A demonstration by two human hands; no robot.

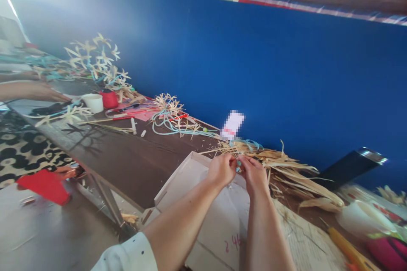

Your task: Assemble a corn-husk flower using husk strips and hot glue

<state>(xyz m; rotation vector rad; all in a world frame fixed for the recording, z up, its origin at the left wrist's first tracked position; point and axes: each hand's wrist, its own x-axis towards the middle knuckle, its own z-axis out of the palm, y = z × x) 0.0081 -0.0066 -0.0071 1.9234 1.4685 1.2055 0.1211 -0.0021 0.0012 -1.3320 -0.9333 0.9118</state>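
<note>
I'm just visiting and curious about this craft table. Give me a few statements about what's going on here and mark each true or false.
1. The left hand and right hand meet on a small blue strip piece. True.
2. The wall behind the table is red. False: it is a blue board.
3. A pile of dried husk strips lies just beyond the hands. True.
4. The white cup stands alone, far from anything red. False: a red container stands right beside it.
5. Another person's arm rests at the far left. True.
</note>
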